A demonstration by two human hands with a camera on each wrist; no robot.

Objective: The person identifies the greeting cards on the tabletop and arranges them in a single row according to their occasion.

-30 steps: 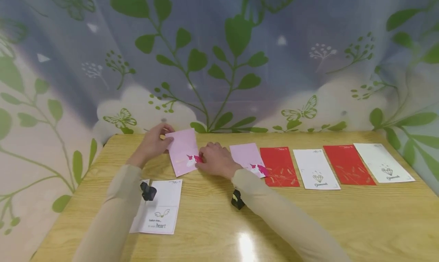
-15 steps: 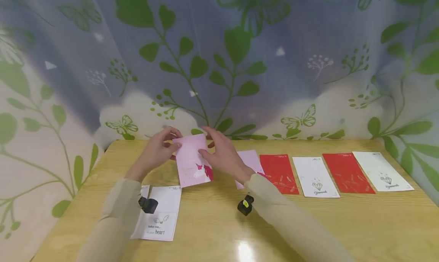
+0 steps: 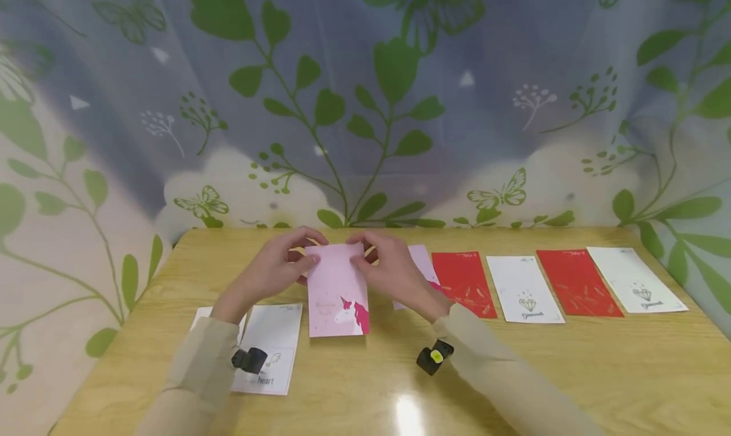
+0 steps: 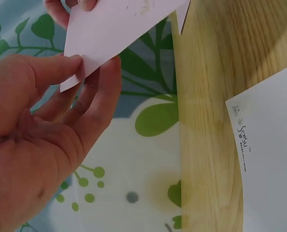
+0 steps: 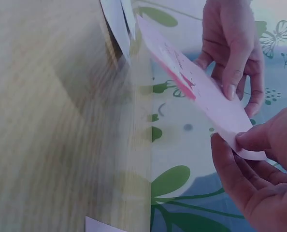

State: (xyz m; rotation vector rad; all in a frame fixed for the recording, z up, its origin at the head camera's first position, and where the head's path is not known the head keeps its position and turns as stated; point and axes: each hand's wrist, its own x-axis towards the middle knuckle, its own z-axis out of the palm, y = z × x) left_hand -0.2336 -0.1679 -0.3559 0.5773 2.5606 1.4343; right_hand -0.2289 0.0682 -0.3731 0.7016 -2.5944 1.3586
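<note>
A curtain (image 3: 320, 93) with green leaves and butterflies on blue and cream fills the upper half of the head view. Below it spreads a wooden table (image 3: 354, 391). Two beige sleeves (image 3: 502, 366) reach in from the bottom edge.

The left hand (image 3: 268, 271) pinches the upper left corner of a pink card (image 3: 331, 296), thumb in front and fingers behind. The right hand (image 3: 396, 274) pinches the upper right corner in the same way. The card is held tilted, above the far part of the table; a white unicorn with a magenta mane shows at its lower right.

To the right lie five more cards in a row: a second pink card (image 3: 422, 263), partly hidden by the right hand, then a red card (image 3: 462, 284), a white card (image 3: 520, 284) with a diamond, a second red card (image 3: 577, 280) and a second diamond card (image 3: 634, 277).

Left of the held card is a white "heart" card (image 3: 276, 328), beside a white piece (image 3: 202, 315) partly hidden behind the left wrist. Smallest are the black wrist cameras (image 3: 435, 357).
</note>
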